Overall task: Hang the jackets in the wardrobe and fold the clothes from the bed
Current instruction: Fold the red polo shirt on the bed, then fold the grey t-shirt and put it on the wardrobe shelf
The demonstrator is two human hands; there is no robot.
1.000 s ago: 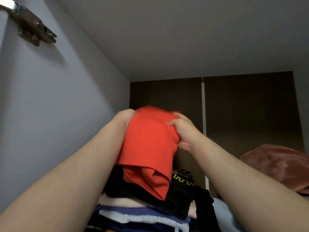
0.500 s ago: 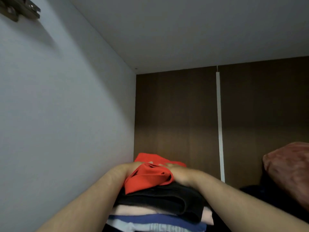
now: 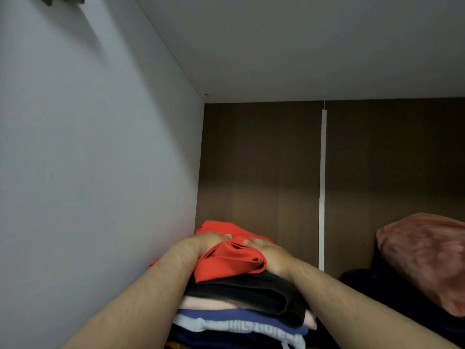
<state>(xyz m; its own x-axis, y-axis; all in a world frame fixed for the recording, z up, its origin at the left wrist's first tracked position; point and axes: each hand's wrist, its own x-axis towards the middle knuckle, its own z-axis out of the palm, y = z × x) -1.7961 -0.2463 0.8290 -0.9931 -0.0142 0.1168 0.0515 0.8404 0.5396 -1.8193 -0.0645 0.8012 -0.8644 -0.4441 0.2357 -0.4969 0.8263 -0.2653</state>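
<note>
currently, lettering: pale block letters on a white band (image 3: pixel 234 326) across the blue garment (image 3: pixel 254 319), low in the stack; too blurred to read with certainty.

storage: wardrobe compartment, bounded by a grey side wall (image 3: pixel 100 172) at left, a brown back panel (image 3: pixel 259 167) with a white vertical strip (image 3: pixel 322 185), and a pale top panel (image 3: pixel 302 46). inside, just beside the side wall: stack of folded clothes (image 3: pixel 297 308). order from the top down: red garment (image 3: pixel 231 263), black garment (image 3: pixel 251 288), pink garment (image 3: pixel 206 303), then the blue garment with the white band, then dark layers (image 3: pixel 226 341) cut off by the frame edge. at right, well apart from the stack: pinkish fuzzy bundle (image 3: pixel 422 253), resting on something dark (image 3: pixel 377 298).

hands: both bare forearms reaching forward from the lower edge and converging on the top of the stack. left hand (image 3: pixel 206 245) on the left side of the red garment, fingers laid over its top, tips pointing right, pressing down. right hand (image 3: pixel 269 254) on the right side, fingers extended over the top, tips pointing left, pressing down. no curl round the cloth seen on either side; flat contact, not a grasp. fingertips of the two hands near each other but apart. loose red fold bulging between the wrists and overhanging the black garment.
</note>
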